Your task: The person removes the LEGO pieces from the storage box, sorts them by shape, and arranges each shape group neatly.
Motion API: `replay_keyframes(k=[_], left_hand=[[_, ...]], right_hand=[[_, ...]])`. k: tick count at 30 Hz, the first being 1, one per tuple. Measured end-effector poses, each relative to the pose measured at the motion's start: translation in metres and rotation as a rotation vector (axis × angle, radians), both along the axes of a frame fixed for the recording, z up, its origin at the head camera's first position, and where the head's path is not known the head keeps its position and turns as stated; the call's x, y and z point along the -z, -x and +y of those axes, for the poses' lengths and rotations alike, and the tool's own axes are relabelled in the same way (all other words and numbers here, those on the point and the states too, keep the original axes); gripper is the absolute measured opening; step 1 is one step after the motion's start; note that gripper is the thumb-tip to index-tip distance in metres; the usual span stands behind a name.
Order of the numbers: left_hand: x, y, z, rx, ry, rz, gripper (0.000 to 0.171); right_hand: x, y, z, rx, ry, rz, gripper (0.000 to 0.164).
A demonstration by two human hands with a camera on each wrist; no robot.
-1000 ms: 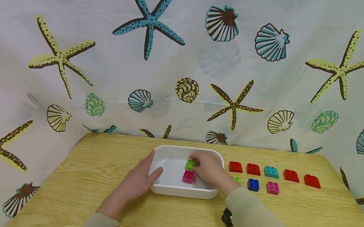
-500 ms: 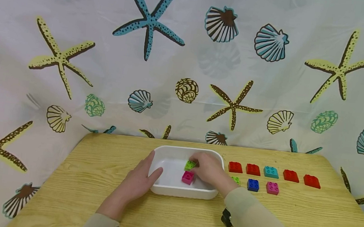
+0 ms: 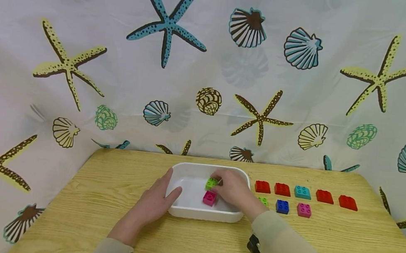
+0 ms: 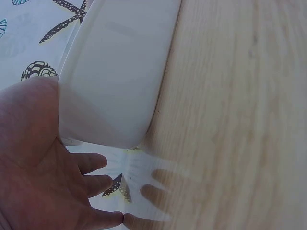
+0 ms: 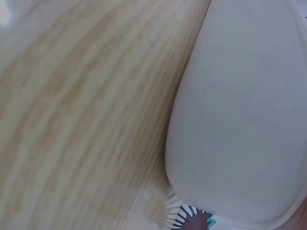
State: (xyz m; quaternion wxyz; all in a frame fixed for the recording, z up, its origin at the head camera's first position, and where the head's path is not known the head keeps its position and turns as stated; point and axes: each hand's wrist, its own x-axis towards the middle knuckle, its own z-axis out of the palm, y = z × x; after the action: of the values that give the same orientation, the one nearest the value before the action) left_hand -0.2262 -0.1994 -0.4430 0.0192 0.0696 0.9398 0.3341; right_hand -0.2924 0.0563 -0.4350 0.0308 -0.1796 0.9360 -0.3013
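Observation:
A white tray (image 3: pixel 205 214) lies on the table. My left hand (image 3: pixel 155 200) rests at its left end, thumb over the rim and fingers outside. In the left wrist view the fingers of the left hand (image 4: pixel 38 163) stretch past the tray's corner (image 4: pixel 120 72), fairly straight. Inside the tray my right hand (image 3: pixel 231 186) pinches a lime green toy building brick (image 3: pixel 211 184); its fingertips are partly hidden. Just in front of that brick, a pink brick (image 3: pixel 209 198) sits in the tray, close to the hand. The right wrist view mostly shows the tray's outer wall (image 5: pixel 240 115).
Right of the tray, a back row holds several red bricks (image 3: pixel 282 189) and a turquoise brick (image 3: pixel 302 192). Nearer are a blue brick (image 3: pixel 282 207), another pink brick (image 3: pixel 304 210) and a green brick (image 3: pixel 263 201), partly behind the right wrist. A patterned curtain (image 3: pixel 210 60) hangs behind the table.
The pink brick in the tray has shifted very slightly left. The right hand and its green brick have moved only a trace, and the left hand stays in place.

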Motion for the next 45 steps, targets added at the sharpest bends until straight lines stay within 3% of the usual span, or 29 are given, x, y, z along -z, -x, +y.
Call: replay_keyframes(k=[9, 16, 25, 45], left_hand=[[0.002, 0.001, 0.0, 0.003, -0.001, -0.009, 0.083], [-0.001, -0.001, 0.0, 0.004, -0.011, -0.007, 0.082], [-0.001, 0.0, 0.0, -0.003, -0.008, -0.019, 0.083], [0.0, 0.001, 0.001, 0.004, -0.021, -0.018, 0.084]], right_hand=[[-0.004, -0.011, 0.007, 0.016, 0.078, 0.108, 0.032], [-0.016, -0.023, 0.019, 0.052, 0.148, 0.125, 0.034], [-0.026, -0.041, 0.045, 0.041, 0.224, 0.158, 0.035], [-0.029, -0.076, 0.101, 0.053, 0.301, 0.174, 0.041]])
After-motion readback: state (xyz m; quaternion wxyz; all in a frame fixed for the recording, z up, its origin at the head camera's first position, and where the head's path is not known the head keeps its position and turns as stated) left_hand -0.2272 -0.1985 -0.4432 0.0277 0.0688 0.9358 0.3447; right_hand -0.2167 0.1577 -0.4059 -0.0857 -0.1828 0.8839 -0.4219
